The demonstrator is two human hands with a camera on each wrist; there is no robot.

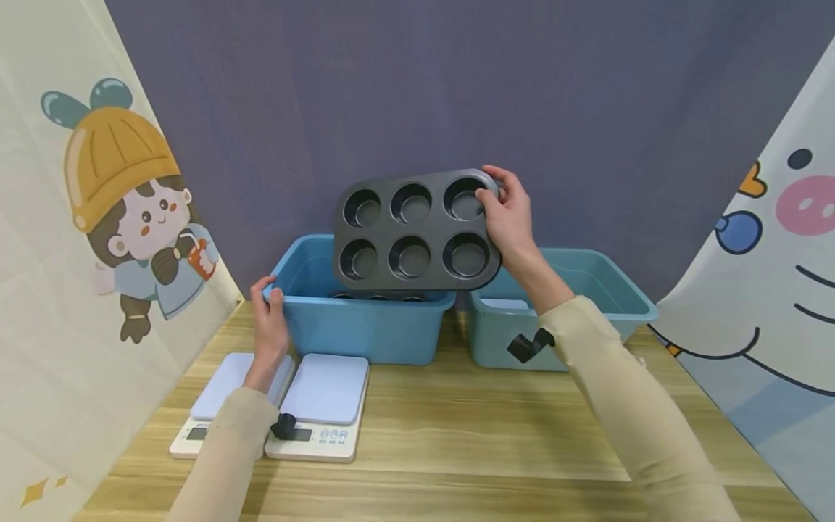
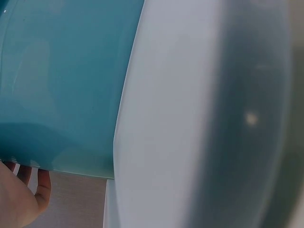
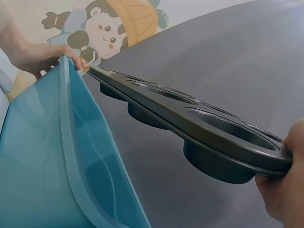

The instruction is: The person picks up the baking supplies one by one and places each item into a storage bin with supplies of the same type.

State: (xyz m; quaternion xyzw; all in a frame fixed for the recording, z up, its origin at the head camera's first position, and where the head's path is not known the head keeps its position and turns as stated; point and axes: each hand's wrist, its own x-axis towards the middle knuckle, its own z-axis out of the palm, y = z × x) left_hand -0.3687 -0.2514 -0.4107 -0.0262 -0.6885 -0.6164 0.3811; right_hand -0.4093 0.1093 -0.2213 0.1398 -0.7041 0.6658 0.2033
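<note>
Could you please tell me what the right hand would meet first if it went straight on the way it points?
The right hand, gripping the muffin tin, would probably meet the dark backdrop first, though the depth between them is unclear.

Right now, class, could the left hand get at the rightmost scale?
Probably yes: the left hand would first have to let its grip off the blue bin, but the rightmost scale stands close by, with nothing on top.
</note>
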